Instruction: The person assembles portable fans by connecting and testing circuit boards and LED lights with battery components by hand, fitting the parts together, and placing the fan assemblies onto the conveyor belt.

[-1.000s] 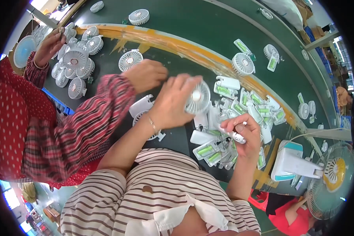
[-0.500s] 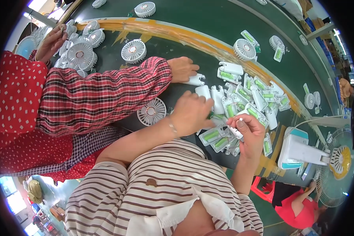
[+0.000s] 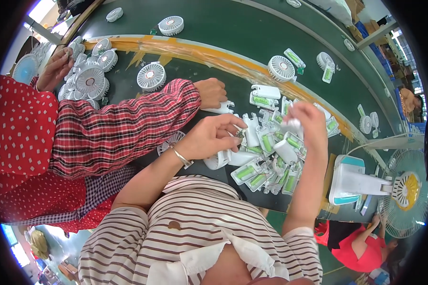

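My left hand [image 3: 209, 137] is closed, with a small dark, metallic-looking part [image 3: 240, 135] at its fingertips. Below its fingers lies a white hand fan [image 3: 217, 161], partly covered by the hand, with a white handle piece [image 3: 243, 158] beside it. My right hand [image 3: 310, 124], smeared by motion, is raised over the pile and pinches a small white piece [image 3: 292, 126]. Around and under both hands spreads a pile of white handle shells [image 3: 286, 151], several with green battery cells [image 3: 246, 172] inside.
A co-worker's hand [image 3: 211, 93] in a plaid sleeve rests on a white shell at left. White fan heads [image 3: 91, 81] are heaped farther left. Yellow tape [image 3: 199, 53] borders the green belt [image 3: 214, 23] carrying fan parts. A desk fan [image 3: 361, 183] stands at right.
My right hand has risen away from me over the pile with the white piece. My left hand has drawn left and closed at the fingertips. The view has shifted slightly.
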